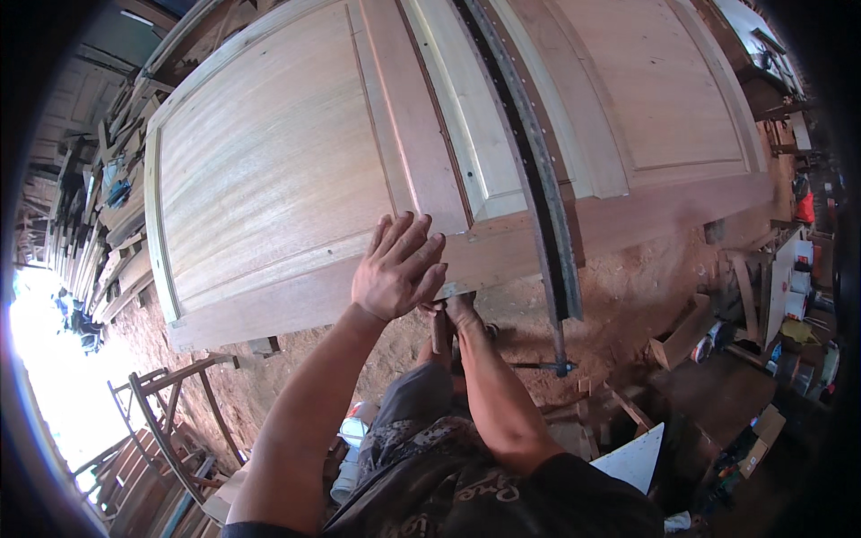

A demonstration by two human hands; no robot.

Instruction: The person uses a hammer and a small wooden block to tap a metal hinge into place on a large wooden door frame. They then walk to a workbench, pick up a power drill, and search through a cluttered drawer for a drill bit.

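A large panelled wooden door or frame [278, 161] lies in front of me, its light boards bordered by darker pinkish rails. My left hand [399, 269] is at its near edge, fingers stretched out and slightly apart, holding nothing. Just below that edge, my right hand [460, 309] is closed round a short brown wooden piece [439, 334], perhaps a tool handle; its upper end is hidden. To the right of my hands, a long dark metal bar clamp [543, 193] runs across the panel. Its screw end with a cross handle [560, 368] juts past the near edge.
Stacked timber offcuts [99, 224] line the left side. A wooden stand [170, 403] is at lower left, with white buckets [354, 426] beside my leg. An open wooden box [683, 332], a white board [632, 457] and cluttered tools and cans occupy the right. The ground [314, 368] is brown and dusty.
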